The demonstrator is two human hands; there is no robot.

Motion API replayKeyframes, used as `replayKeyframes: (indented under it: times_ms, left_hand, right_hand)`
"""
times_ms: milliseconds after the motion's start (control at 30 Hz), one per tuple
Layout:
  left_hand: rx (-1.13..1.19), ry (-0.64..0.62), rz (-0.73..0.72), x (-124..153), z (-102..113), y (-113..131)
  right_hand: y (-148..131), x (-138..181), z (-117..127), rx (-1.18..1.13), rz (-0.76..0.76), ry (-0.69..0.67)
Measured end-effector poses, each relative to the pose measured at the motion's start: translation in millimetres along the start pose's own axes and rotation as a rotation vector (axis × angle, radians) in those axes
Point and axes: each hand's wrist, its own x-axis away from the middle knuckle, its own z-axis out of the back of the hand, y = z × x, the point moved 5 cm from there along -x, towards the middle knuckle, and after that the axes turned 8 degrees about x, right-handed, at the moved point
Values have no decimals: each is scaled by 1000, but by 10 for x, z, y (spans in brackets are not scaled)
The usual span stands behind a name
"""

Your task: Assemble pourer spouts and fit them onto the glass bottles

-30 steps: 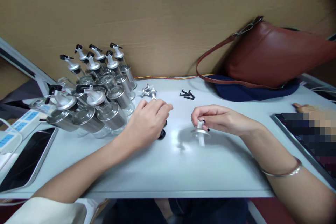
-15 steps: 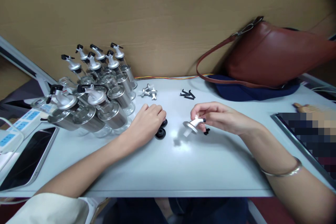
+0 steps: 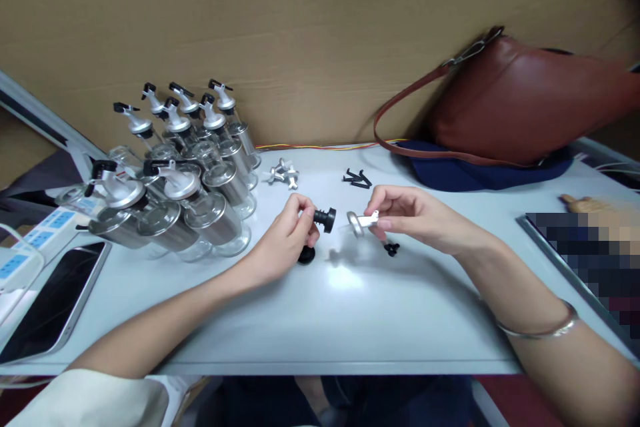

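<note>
Between the fingertips of my left hand (image 3: 293, 233) is a black ribbed stopper (image 3: 326, 219), held sideways with its wide end to the right. My right hand (image 3: 413, 215) pinches a silver pour spout (image 3: 357, 223) by its narrow end, its round flange facing the stopper across a small gap. Under my left hand a black stopper (image 3: 306, 255) rests on the table. Small black caps (image 3: 391, 249) lie just below my right hand. Farther back are several loose silver spouts (image 3: 284, 175) and several thin black levers (image 3: 357, 178).
Glass-and-steel oil bottles (image 3: 220, 213) crowd the left side, several topped with spouts. A phone (image 3: 57, 300) and a white power strip (image 3: 37, 243) sit at far left. At the back right, a brown bag (image 3: 520, 107) rests on dark blue cloth (image 3: 450, 173). Cardboard (image 3: 310, 47) stands behind.
My left hand has lifted a black stopper off the table and turned it sideways. My right hand has tilted the spout, so its flange now faces left toward the stopper.
</note>
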Motion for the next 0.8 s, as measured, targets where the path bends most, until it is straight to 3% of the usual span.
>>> replayKeyframes:
  times_ms: [233,433,800]
  left_hand:
    - [316,55,98,-23,-39,-88]
    - [365,-8,144,8,-101,-117]
    - [432,-13,156,30,-136,-98]
  right_hand:
    - [-18,-32,-16,-74,53,42]
    - [-4,-51,-99,-69,55,-10]
    - [24,-50,-93,-115,89,-5]
